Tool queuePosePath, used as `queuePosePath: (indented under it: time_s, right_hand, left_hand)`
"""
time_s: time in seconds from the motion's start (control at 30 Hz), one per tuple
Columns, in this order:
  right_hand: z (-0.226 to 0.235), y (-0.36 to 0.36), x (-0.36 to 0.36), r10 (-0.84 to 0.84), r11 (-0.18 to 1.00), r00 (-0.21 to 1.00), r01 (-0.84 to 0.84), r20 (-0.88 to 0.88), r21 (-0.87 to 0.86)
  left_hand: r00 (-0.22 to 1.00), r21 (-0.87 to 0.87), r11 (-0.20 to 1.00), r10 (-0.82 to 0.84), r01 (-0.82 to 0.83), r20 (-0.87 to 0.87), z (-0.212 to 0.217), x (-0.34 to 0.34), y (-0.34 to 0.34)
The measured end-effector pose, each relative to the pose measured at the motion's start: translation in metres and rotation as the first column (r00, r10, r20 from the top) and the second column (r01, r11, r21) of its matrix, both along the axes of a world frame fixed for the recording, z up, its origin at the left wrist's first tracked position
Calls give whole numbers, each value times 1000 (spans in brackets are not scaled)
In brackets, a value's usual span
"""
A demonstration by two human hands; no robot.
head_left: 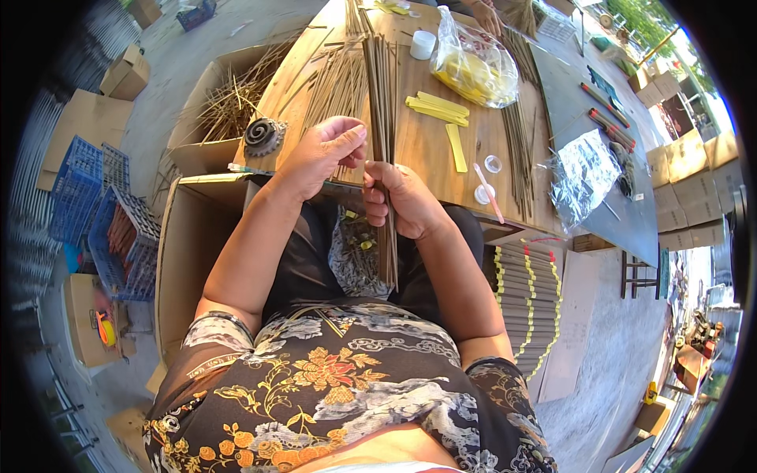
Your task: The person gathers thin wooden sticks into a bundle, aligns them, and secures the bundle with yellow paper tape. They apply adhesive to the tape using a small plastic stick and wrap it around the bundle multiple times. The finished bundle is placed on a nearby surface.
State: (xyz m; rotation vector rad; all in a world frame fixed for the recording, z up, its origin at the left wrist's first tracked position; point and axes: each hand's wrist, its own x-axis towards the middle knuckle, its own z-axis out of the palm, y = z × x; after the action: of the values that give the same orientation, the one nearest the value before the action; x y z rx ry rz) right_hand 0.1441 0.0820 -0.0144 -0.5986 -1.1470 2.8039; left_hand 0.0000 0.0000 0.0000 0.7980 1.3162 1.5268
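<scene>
A bundle of thin brown sticks (384, 102) stretches from the wooden table toward my lap, and my right hand (404, 202) is wrapped round its lower part. Just left of the bundle, my left hand (325, 151) is closed, thumb pressed on curled fingers. Whatever may be in that pinch is too small to tell. More loose sticks (335, 91) lie on the table left of the bundle. To its right are a small stack of yellow strips (438, 109) and a single yellow strip (456, 148).
On the wooden table (422, 175) are a clear bag of yellow strips (475, 69), a white tub (423, 45) and a dark toothed metal part (264, 137). Cardboard boxes (206, 236) stand left; banded stick bundles (527, 292) lie lower right. Another person's hand (486, 17) shows at the far edge.
</scene>
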Motion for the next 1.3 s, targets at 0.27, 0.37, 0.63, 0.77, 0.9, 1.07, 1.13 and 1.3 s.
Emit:
queuePosePath:
  time_s: [0.27, 0.37, 0.63, 0.77, 0.9, 1.07, 1.13, 1.3]
  right_hand:
    - [9, -4, 7, 140, 990, 990, -141, -25, -15]
    - [5, -3, 7, 170, 985, 985, -170, -39, -1]
    - [2, -6, 6, 185, 982, 982, -184, -24, 29]
    - [1, -6, 6, 193, 981, 981, -192, -23, 43]
    - [2, -6, 6, 179, 982, 984, -178, -7, 62]
    - [3, -8, 5, 186, 977, 982, -187, 22, 102]
    - [0, -9, 4, 193, 977, 981, -193, 17, 89]
    - [1, -12, 2, 207, 977, 978, -207, 16, 55]
  left_hand:
    - [971, 158, 986, -90, 55, 220, -9, 3, 4]
    - [974, 172, 984, -89, 53, 207, -1, 6, 2]
    - [984, 193, 981, -43, 9, 174, 4, 13, -1]
    - [981, 206, 979, -33, -7, 192, 1, 15, 0]
    - [984, 210, 978, -23, -14, 175, 3, 18, -2]
    - [978, 246, 969, -21, -31, 207, -1, 20, 1]
    - [952, 230, 970, 3, -77, 305, -1, 19, 5]
    - [891, 250, 960, -2, -125, 455, -2, 17, 13]
